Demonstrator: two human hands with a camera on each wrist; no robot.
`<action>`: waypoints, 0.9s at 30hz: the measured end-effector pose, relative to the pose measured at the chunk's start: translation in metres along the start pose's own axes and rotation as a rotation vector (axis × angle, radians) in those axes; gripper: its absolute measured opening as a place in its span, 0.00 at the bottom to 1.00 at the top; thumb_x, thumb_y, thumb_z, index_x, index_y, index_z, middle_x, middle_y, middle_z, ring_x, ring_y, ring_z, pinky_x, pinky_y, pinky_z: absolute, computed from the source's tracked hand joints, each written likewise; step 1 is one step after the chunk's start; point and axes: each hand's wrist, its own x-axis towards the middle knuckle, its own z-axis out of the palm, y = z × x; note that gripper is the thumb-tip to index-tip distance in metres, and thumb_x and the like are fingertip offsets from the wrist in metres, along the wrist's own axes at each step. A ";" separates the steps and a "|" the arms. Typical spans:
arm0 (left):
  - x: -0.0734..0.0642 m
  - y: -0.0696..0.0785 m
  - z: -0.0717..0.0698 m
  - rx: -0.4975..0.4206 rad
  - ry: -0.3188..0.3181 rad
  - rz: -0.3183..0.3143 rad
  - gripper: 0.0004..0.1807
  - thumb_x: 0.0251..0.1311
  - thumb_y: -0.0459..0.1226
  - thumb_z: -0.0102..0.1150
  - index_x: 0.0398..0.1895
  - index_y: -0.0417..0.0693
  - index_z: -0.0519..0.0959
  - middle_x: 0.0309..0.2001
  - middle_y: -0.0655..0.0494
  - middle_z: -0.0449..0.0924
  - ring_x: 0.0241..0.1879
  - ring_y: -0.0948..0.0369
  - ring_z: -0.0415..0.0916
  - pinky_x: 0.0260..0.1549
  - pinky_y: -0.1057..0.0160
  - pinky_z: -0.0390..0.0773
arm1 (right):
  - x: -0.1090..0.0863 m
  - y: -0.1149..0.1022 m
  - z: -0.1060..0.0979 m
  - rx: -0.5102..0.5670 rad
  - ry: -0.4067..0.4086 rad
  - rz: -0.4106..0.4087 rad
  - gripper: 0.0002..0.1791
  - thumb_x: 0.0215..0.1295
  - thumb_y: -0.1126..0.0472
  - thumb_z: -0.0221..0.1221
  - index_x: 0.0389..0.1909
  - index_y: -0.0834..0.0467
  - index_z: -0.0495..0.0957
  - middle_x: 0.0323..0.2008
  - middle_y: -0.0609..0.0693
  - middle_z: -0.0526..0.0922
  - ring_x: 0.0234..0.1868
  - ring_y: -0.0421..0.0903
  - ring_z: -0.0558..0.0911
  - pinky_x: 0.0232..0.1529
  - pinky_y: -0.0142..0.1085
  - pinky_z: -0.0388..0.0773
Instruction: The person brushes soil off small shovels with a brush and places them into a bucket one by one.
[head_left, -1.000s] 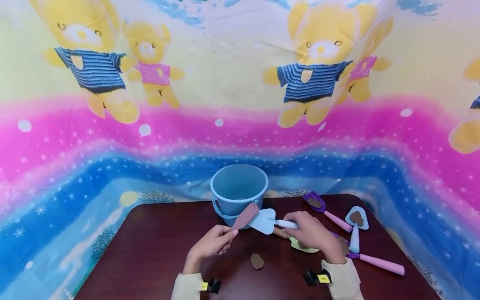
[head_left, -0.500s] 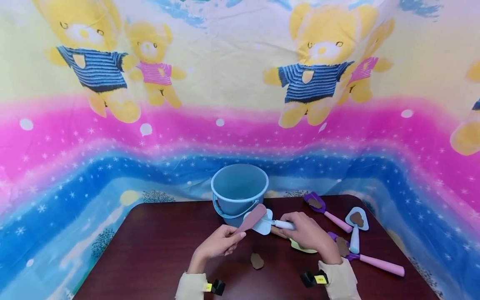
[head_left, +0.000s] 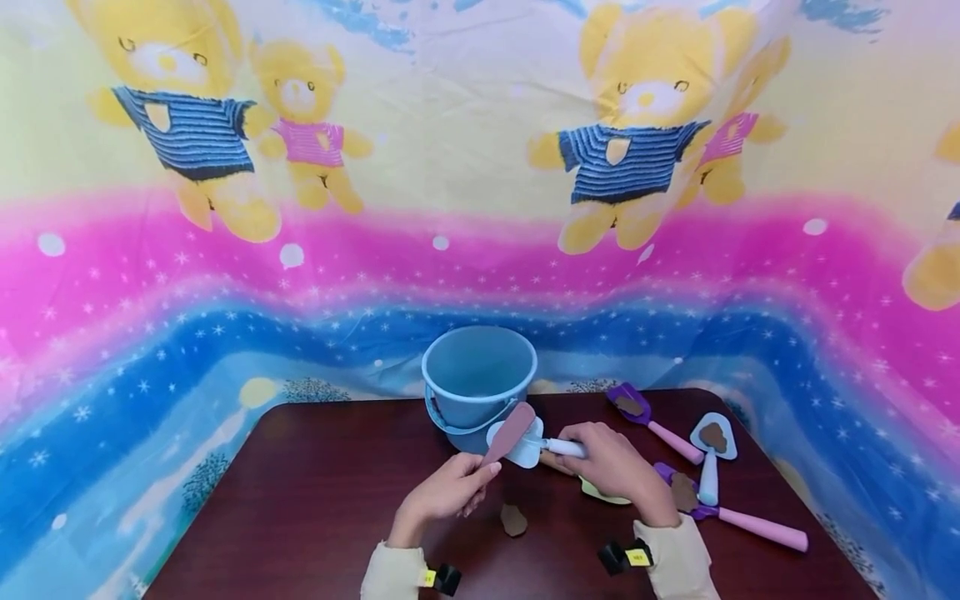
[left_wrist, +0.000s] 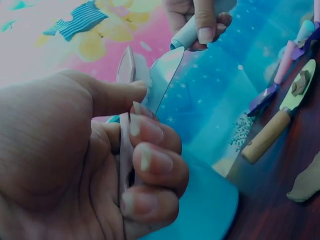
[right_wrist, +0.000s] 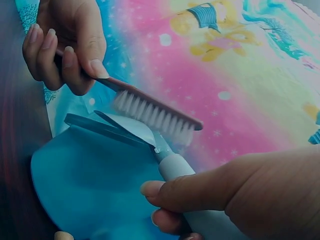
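My left hand (head_left: 447, 487) grips the handle of a dusty-pink brush (head_left: 512, 433), thumb along its top. White bristles (right_wrist: 150, 112) on its underside face the blade of a light blue garden trowel (head_left: 529, 452). The handle of that trowel is gripped by my right hand (head_left: 609, 460), with the blade pointing left. In the right wrist view the bristles lie right at the blade's base. Both tools are held up in front of a blue bucket (head_left: 456, 415), overlapping its lower wall in the head view. No soil shows on the blade.
Under my right hand lies a green trowel (head_left: 602, 492) with a wooden handle. A brown lump (head_left: 513, 520) sits near the front. To the right are purple shovels (head_left: 648, 423) with pink handles and another light blue trowel (head_left: 712, 450), bearing brown lumps. A bear-print cloth (head_left: 480, 208) hangs behind.
My left hand has moved right, carrying the brush farther along the trowel blade toward its handle. The right hand with the trowel has shifted slightly left.
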 end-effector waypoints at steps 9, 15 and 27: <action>-0.004 0.005 0.000 0.038 0.038 -0.043 0.24 0.80 0.46 0.45 0.29 0.35 0.70 0.16 0.55 0.65 0.13 0.61 0.63 0.21 0.65 0.69 | -0.003 0.003 -0.004 0.009 0.001 0.010 0.03 0.67 0.58 0.66 0.37 0.53 0.84 0.29 0.40 0.79 0.27 0.39 0.74 0.31 0.34 0.73; -0.004 0.001 -0.006 0.064 0.049 -0.034 0.25 0.80 0.47 0.45 0.26 0.38 0.69 0.15 0.55 0.65 0.13 0.61 0.63 0.21 0.65 0.70 | -0.004 0.006 -0.007 0.023 0.009 0.004 0.02 0.67 0.58 0.66 0.37 0.51 0.85 0.29 0.39 0.80 0.27 0.38 0.75 0.31 0.35 0.73; -0.011 -0.010 -0.024 0.016 0.077 -0.061 0.21 0.78 0.48 0.48 0.26 0.47 0.70 0.15 0.59 0.64 0.13 0.64 0.62 0.20 0.67 0.68 | -0.007 0.010 -0.014 0.048 0.022 0.004 0.02 0.67 0.57 0.66 0.35 0.49 0.84 0.28 0.39 0.80 0.27 0.37 0.74 0.31 0.35 0.73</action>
